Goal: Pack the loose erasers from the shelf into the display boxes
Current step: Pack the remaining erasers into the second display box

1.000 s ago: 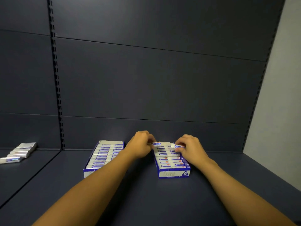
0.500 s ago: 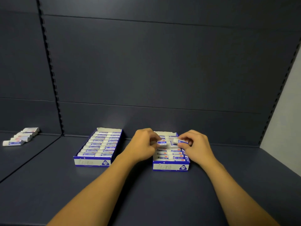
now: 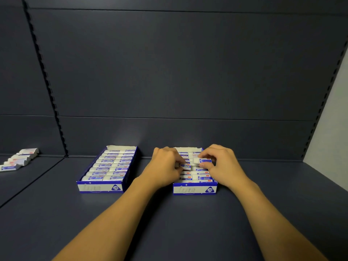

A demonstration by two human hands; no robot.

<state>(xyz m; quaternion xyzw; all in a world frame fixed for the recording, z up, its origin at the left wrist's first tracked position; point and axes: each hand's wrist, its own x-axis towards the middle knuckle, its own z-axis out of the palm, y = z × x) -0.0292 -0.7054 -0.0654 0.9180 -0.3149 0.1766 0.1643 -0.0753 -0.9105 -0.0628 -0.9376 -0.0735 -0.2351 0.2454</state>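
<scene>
Erasers, sleeved, small blocks: one pinched by the left hand (image 3: 165, 167) as eraser (image 3: 185, 166), another by the right hand (image 3: 223, 164) as second eraser (image 3: 202, 161), both over the right display box (image 3: 194, 189). Judged light, firm, slightly slick on the paper sleeve; best held by the long sides (fingertips only). Left display box (image 3: 99, 187) looked full; loose erasers (image 3: 17, 161) lay well apart on the shelf (image 3: 169, 223), far left.

Head view, facing forward and down, near shelf (image 3: 188, 223)
</scene>
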